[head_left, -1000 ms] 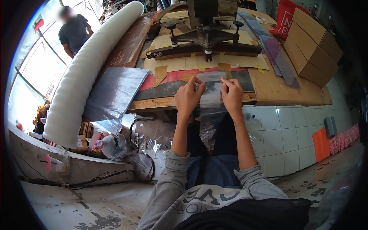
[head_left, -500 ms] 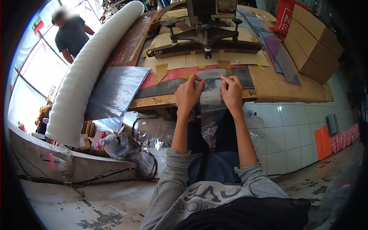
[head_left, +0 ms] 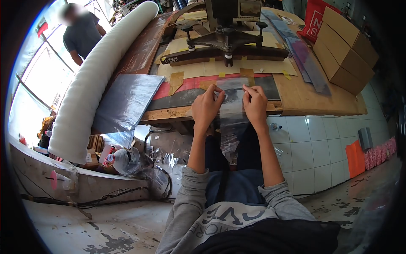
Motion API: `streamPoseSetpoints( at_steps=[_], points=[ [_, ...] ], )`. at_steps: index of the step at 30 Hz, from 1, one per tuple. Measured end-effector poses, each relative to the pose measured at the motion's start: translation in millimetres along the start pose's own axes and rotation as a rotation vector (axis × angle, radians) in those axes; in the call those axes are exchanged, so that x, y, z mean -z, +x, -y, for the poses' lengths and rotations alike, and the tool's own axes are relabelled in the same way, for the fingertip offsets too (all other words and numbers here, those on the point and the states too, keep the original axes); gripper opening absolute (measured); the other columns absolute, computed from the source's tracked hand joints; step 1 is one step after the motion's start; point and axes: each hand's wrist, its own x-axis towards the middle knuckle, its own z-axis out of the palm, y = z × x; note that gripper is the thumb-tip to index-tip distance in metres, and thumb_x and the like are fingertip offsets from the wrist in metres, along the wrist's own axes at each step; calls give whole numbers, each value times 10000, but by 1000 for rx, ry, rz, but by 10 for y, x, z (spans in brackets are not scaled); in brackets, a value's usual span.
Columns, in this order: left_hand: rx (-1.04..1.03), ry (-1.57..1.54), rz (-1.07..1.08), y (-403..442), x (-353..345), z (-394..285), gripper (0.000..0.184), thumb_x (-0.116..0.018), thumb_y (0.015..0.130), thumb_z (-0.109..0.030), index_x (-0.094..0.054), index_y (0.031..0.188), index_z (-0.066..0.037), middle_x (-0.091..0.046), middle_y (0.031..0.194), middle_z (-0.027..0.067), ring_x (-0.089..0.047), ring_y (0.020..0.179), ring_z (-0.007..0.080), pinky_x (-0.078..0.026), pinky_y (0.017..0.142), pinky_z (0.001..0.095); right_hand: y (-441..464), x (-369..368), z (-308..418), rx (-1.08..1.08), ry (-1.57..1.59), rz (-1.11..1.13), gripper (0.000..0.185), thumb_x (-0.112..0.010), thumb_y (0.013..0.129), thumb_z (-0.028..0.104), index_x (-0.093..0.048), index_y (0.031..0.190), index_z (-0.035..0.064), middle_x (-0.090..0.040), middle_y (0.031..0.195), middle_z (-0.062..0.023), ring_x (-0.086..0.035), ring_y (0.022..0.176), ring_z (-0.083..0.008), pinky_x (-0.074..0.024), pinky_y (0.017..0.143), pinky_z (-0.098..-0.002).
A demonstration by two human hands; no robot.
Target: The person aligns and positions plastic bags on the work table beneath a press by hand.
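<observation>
Barely anything shifts at the hands; the person [head_left: 81, 36] behind the white roll [head_left: 95, 84] sways slightly rightward. Clear film [head_left: 231, 100] is spread over the table edge [head_left: 169, 114], near end dangling, so it looks part-way along. Left hand [head_left: 207, 104] and right hand [head_left: 255, 104] flank it, forearms outstretched, fingers curled, seemingly pinching its sides.

"ns" on red bag [head_left: 314, 26], "more" on sweatshirt [head_left: 226, 221]

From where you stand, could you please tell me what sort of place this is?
Probably a small plastic-packaging workshop: a heavy, press-like machine stands over the worktable, with a long white roll and plastic sheets on the left.
</observation>
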Motion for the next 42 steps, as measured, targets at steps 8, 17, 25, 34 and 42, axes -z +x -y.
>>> streamPoseSetpoints(
  at_steps=[8, 17, 25, 34, 42],
  points=[
    [5, -4, -4, -2, -15, 13, 198, -634, 829, -309, -633, 865, -114, -578, 551, 47, -598, 534, 243, -418, 503, 371, -3, 4, 8, 0, 5, 5, 214, -563, 833, -14, -652, 1025, -47, -550, 893, -172, -600, 721, -290, -483, 650, -359],
    [-2, -7, -3, 0, -18, 19, 196, -638, 827, -306, -632, 861, -114, -571, 549, 50, -594, 532, 244, -414, 499, 373, -7, -4, -4, 10, 7, -3, 213, -563, 829, -16, -653, 1021, -43, -549, 889, -175, -596, 714, -292, -478, 644, -361],
    [-1, -8, -2, -4, -8, 6, 195, -643, 824, -307, -631, 862, -115, -565, 547, 53, -593, 532, 249, -412, 500, 377, -4, -8, -7, 36, -9, -19, 212, -565, 825, -20, -656, 1015, -43, -547, 883, -174, -596, 698, -288, -476, 639, -360],
    [-10, -9, -18, -13, -7, -2, 201, -638, 830, -311, -625, 884, -118, -558, 541, 48, -587, 518, 243, -410, 498, 368, -5, 6, 7, 2, 4, 7, 215, -562, 830, -24, -653, 1024, -43, -545, 878, -172, -598, 701, -284, -480, 640, -357],
    [-35, -148, 94, 7, 48, 57, 269, -679, 804, -315, -626, 979, -118, -523, 527, 47, -552, 484, 206, -398, 481, 339, 6, 21, 3, -1, 17, -2, 216, -564, 836, -3, -652, 1031, -29, -557, 888, -163, -601, 706, -277, -482, 644, -351]
  ],
)
